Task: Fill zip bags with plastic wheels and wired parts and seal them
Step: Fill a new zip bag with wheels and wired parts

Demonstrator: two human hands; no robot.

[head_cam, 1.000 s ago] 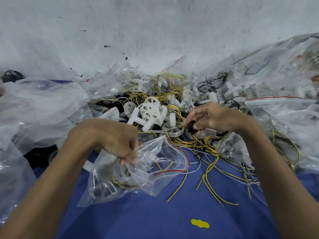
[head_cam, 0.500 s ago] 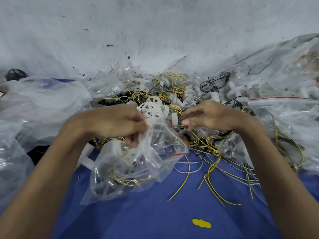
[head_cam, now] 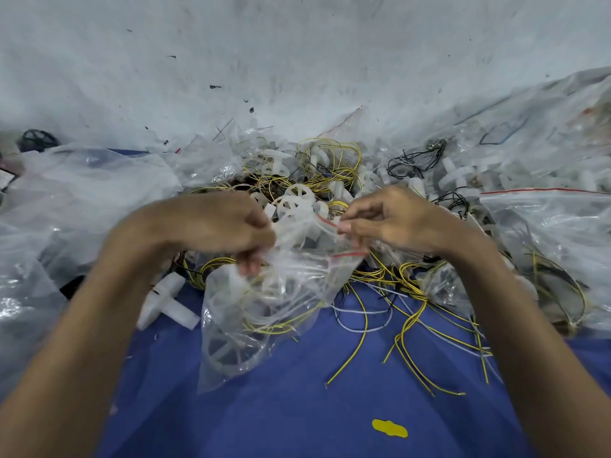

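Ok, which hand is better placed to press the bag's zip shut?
Probably the right hand: its fingers pinch the red zip strip of the bag; the left hand grips plastic lower down.

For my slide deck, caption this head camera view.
Left hand and right hand pinch the mouth of a zip bag holding wheels and yellow wires.

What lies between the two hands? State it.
The head view shows the mouth of the clear zip bag, with its red zip strip, stretched between the left hand and the right hand; both hold it.
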